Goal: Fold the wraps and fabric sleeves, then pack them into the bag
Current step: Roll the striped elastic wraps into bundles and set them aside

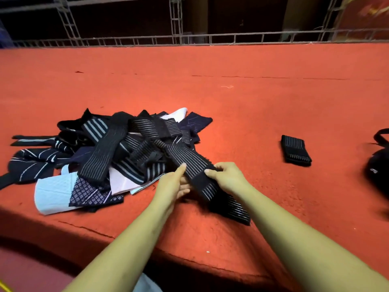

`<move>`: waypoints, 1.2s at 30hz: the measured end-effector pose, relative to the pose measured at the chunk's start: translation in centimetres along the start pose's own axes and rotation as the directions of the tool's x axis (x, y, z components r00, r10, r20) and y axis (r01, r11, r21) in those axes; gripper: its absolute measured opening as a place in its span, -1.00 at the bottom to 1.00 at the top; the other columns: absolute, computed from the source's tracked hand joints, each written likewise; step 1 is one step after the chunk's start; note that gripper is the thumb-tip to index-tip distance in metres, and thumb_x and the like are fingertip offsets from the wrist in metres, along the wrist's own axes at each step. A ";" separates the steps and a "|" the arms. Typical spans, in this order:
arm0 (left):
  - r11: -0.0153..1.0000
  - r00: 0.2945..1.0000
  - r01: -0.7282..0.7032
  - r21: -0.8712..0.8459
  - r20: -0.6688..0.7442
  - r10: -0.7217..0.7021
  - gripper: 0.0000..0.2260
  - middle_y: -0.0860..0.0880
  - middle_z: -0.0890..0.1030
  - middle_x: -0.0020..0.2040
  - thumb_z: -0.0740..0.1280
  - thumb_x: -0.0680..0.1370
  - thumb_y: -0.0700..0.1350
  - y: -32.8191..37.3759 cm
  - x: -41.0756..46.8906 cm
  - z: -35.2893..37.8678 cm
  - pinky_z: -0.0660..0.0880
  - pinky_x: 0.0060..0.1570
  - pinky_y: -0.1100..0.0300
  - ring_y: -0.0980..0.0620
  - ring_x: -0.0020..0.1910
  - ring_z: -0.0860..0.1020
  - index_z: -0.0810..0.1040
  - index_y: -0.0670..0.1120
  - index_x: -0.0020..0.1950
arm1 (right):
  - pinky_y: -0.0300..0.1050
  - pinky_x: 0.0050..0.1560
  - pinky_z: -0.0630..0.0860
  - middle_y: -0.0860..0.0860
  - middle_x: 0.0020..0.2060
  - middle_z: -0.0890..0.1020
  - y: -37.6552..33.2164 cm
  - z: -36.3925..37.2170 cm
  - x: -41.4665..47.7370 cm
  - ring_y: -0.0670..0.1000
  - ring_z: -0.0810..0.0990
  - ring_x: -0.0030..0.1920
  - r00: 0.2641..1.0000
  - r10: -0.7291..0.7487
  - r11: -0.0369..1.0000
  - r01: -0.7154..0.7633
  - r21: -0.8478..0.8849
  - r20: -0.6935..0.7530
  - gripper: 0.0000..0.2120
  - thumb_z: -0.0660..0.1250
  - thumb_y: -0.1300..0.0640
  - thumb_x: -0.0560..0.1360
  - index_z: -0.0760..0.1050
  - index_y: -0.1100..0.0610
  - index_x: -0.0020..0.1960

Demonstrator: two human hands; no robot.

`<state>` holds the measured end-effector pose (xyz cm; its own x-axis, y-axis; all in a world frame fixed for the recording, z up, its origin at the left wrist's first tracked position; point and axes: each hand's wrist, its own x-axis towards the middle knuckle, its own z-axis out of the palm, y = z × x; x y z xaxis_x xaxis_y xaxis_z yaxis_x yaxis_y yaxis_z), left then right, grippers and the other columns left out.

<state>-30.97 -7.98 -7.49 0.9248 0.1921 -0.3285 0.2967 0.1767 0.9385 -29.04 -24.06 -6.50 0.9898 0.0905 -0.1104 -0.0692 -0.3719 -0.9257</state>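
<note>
A striped wrap (196,165) is pinched at mid-length by the left grip (175,184) and right grip (228,178), one at each edge. Its far end is laid on the pile (101,152), its near end on the table (252,102).

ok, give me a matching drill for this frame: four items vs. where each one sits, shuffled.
Things:
1. striped wrap
2. folded wrap
3. black bag
4. loose pile

Places:
A. cut off at the right edge of the view
B. heaped on the left of the red surface
C. held between left hand and right hand
D. lying alone, between the hands and the bag

Pairs: 1-C, 2-D, 3-A, 4-B
</note>
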 end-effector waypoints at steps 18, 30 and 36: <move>0.950 0.995 -0.001 -0.313 -0.098 -0.031 -0.90 -0.06 0.70 -0.17 0.39 0.53 -0.30 1.2 4.7 1.0 0.64 -0.27 0.15 0.02 -0.26 0.66 0.61 -0.17 0.03 | -0.12 -0.27 0.30 0.09 -0.28 0.53 2.5 -7.6 -3.7 0.04 0.44 -0.24 0.953 0.035 0.997 -0.053 0.051 0.302 -0.83 0.43 0.11 0.51 0.58 0.23 -0.10; 0.872 0.999 0.049 -0.487 0.006 -0.053 -0.91 -0.14 0.71 -0.10 0.35 0.60 -0.19 0.7 2.9 0.1 0.63 -0.33 0.15 -0.02 -0.22 0.71 0.59 -0.18 0.06 | -0.10 -0.22 0.44 0.14 -0.26 0.63 0.4 -0.1 -1.2 0.05 0.54 -0.30 0.941 0.177 0.984 -0.176 -0.028 0.290 -0.67 0.48 -0.07 0.46 0.64 0.22 -0.08; 0.957 0.961 0.236 -0.165 0.185 -0.205 -0.92 -0.13 0.66 -0.06 0.33 0.60 -0.14 2.3 2.3 0.1 0.61 -0.17 0.04 -0.08 -0.15 0.63 0.59 -0.13 0.03 | -0.18 -0.37 0.36 0.12 -0.34 0.57 0.6 -4.3 -1.8 -0.01 0.48 -0.41 0.936 0.136 0.990 -0.140 -0.012 0.324 -0.84 0.42 0.20 0.50 0.54 0.13 -0.25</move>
<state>-28.14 -7.24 -6.06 0.8719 -0.0300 -0.4888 0.4633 0.3742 0.8034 -30.30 -28.40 -5.26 0.8766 0.3339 -0.3465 -0.2052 -0.3919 -0.8968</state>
